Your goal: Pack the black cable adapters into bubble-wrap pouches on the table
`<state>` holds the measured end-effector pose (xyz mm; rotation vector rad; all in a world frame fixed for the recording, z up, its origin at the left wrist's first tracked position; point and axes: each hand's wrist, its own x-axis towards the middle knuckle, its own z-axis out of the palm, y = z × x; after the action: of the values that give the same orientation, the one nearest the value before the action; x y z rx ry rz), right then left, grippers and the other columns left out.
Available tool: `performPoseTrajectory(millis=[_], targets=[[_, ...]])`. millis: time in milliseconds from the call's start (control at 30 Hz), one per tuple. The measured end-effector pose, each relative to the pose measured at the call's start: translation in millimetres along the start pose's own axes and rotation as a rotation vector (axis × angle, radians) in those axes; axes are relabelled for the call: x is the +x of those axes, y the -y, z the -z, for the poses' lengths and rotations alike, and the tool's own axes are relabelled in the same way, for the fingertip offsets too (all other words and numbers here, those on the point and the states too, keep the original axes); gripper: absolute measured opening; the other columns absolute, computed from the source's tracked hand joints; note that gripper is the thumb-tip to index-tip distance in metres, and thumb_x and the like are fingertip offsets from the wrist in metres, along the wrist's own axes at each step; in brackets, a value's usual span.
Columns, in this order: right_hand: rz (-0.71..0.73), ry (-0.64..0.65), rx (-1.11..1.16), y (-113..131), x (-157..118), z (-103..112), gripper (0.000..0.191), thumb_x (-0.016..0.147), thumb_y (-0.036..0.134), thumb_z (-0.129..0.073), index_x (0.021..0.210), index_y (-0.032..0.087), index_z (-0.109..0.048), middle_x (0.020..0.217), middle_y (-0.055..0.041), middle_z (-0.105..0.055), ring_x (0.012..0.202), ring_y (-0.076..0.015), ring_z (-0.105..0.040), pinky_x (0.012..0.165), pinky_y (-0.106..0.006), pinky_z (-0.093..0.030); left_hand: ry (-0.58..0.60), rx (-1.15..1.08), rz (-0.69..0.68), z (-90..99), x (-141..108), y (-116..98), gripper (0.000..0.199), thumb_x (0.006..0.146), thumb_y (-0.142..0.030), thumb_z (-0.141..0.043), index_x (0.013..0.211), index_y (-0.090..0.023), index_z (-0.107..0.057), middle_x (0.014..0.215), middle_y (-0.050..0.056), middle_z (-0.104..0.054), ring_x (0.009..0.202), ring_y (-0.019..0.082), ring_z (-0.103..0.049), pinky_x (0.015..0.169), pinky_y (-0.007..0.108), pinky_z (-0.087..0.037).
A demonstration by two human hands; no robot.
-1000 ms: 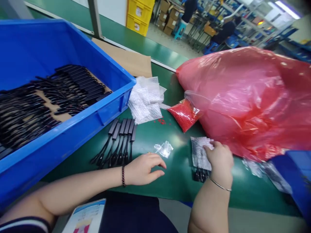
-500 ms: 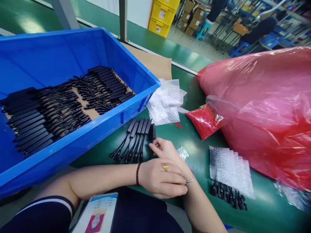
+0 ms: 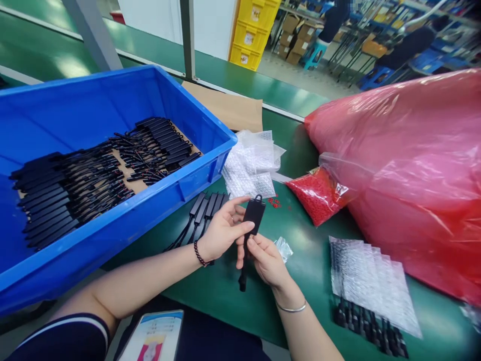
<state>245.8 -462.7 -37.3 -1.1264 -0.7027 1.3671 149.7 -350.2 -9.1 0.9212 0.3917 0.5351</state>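
A flat black device (image 3: 254,213) with a loop at its top end and a short cable hanging down is held upright between my hands, over the green table. My left hand (image 3: 227,225) grips its flat body from the left, thumb across the front. At its lower end, where the cable starts, my right hand (image 3: 266,255) pinches it with thumb and fingers. Several similar black devices (image 3: 201,208) lie side by side on the table, partly hidden behind my left hand and forearm. Clear bubble bags (image 3: 250,163) are piled just beyond my hands, with small red rings (image 3: 275,203) beside them.
A blue bin (image 3: 180,183) holding rows of black devices stands at left. To the right are a bag of red rings (image 3: 317,195), a large pink bag (image 3: 406,165), bubble-bagged devices (image 3: 370,281) and a small crumpled clear bag (image 3: 283,249). People sit in the background.
My hands have uncrossed and come together. The black device, earlier on the table by my right hand, is now lifted between both hands. The view has shifted slightly.
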Motion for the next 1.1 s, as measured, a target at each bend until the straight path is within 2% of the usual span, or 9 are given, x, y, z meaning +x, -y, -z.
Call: performPoseTrajectory(millis=[67,200,567,733,833,900,967,1033,1100], targets=[[-0.023,-0.022,0.034,-2.1,0.7,0.2,0.024,0.089,0.038,-0.048,0.093,0.016,-0.058,0.068,0.0002,-0.061,0.052,-0.0106,-0.061,0.053,-0.023,-0.047,-0.062,0.045,-0.020,1.0,2.1,-1.5,0.050,0.073,-0.019,-0.067,0.120,-0.024,-0.050,0.093,0.002,-0.054,0.072,0.008,-0.056,0.058,0.017,-0.047],[-0.048,-0.057,0.084,-1.1,2.9,1.3,0.024,0.089,0.038,-0.049,0.093,0.016,-0.059,0.068,0.0010,-0.061,0.052,-0.0090,-0.060,0.052,-0.021,-0.048,-0.091,0.040,-0.004,1.9,4.8,-1.2,0.039,0.080,-0.023,-0.059,0.119,-0.022,-0.052,0.098,0.004,-0.054,0.083,0.012,-0.057,0.073,0.025,-0.051],[-0.058,-0.093,0.112,-2.0,5.4,1.1,0.025,0.086,0.040,-0.052,0.092,0.016,-0.059,0.067,0.0019,-0.059,0.051,-0.0081,-0.058,0.050,-0.022,-0.049,-0.098,0.066,-0.008,2.7,6.0,2.0,0.039,0.083,-0.023,-0.056,0.121,-0.021,-0.049,0.103,0.006,-0.056,0.086,0.013,-0.057,0.075,0.027,-0.050],[0.027,-0.230,-0.027,0.9,4.0,-1.6,0.021,0.080,0.036,-0.062,0.084,0.016,-0.060,0.065,0.0003,-0.063,0.050,-0.0095,-0.059,0.050,-0.023,-0.049,-0.041,0.123,-0.051,1.3,3.2,0.7,0.051,0.082,-0.023,-0.058,0.130,-0.022,-0.040,0.122,0.009,-0.051,0.109,0.017,-0.053,0.094,0.031,-0.043],[0.068,-0.276,-0.212,4.1,1.7,-0.9,0.020,0.078,0.036,-0.064,0.075,0.016,-0.058,0.064,-0.0008,-0.065,0.054,-0.0118,-0.060,0.055,-0.026,-0.050,-0.007,0.030,0.044,-1.0,2.0,-0.6,0.042,0.085,-0.027,-0.054,0.124,-0.020,-0.041,0.117,0.010,-0.057,0.100,0.019,-0.060,0.088,0.036,-0.047],[0.163,-0.360,-0.414,7.1,0.1,1.7,0.019,0.080,0.035,-0.062,0.077,0.017,-0.059,0.065,-0.0013,-0.064,0.057,-0.0122,-0.060,0.057,-0.027,-0.050,-0.044,-0.011,0.101,-2.1,2.0,-1.0,0.038,0.085,-0.028,-0.055,0.119,-0.019,-0.043,0.108,0.010,-0.061,0.092,0.019,-0.063,0.082,0.036,-0.050],[0.348,-0.534,-0.639,10.8,-1.0,5.7,0.014,0.080,0.032,-0.062,0.079,0.018,-0.060,0.070,-0.0019,-0.062,0.061,-0.0125,-0.058,0.059,-0.027,-0.050,-0.075,-0.003,0.135,-2.9,2.4,-0.3,0.039,0.082,-0.028,-0.059,0.117,-0.018,-0.044,0.104,0.010,-0.063,0.089,0.020,-0.064,0.079,0.036,-0.052],[0.538,-0.681,-0.804,14.8,-1.8,10.2,0.009,0.079,0.026,-0.062,0.085,0.019,-0.062,0.078,-0.0033,-0.061,0.068,-0.0134,-0.058,0.061,-0.027,-0.050,-0.057,0.032,0.178,-3.7,2.3,1.7,0.044,0.080,-0.027,-0.062,0.120,-0.018,-0.044,0.104,0.010,-0.063,0.088,0.020,-0.064,0.075,0.036,-0.053],[0.660,-0.700,-0.898,18.2,-2.3,14.1,0.013,0.079,0.020,-0.062,0.092,0.020,-0.062,0.085,-0.0047,-0.061,0.076,-0.0146,-0.059,0.064,-0.028,-0.051,-0.007,0.060,0.219,-4.9,0.9,4.8,0.052,0.079,-0.026,-0.063,0.126,-0.020,-0.041,0.107,0.010,-0.063,0.090,0.021,-0.064,0.073,0.035,-0.055]])
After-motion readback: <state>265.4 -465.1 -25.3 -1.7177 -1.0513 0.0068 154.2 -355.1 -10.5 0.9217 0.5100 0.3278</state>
